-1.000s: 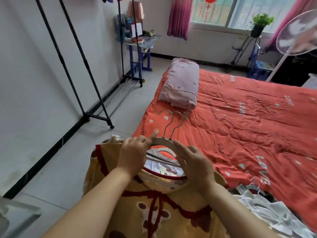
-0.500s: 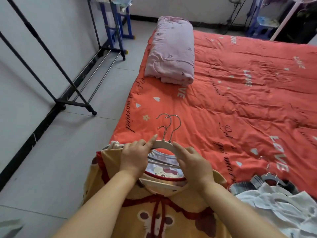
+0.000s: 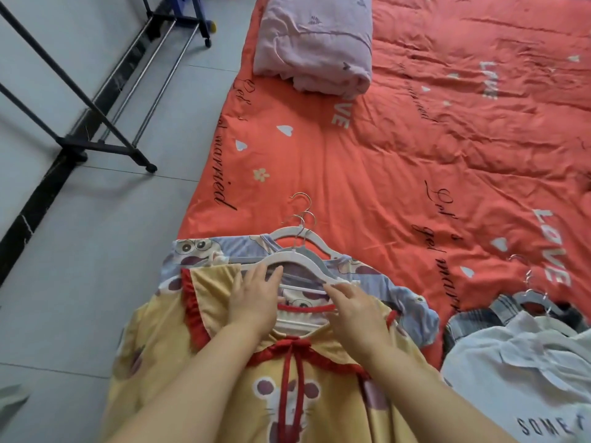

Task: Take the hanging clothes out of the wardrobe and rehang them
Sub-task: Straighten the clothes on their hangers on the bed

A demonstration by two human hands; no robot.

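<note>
Dress (soft, light) is best lifted by the stiff white hanger; left hand, right hand are laid on it, fingers straight.

A home bedroom: a bed under an orange quilt, a folded pink blanket, a clothes rack by the left wall.

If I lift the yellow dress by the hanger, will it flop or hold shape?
Probably flops: the yellow dress drapes in soft folds. The white hanger looks rigid, a fair handle. The stacked hooks nearby might tangle.
</note>
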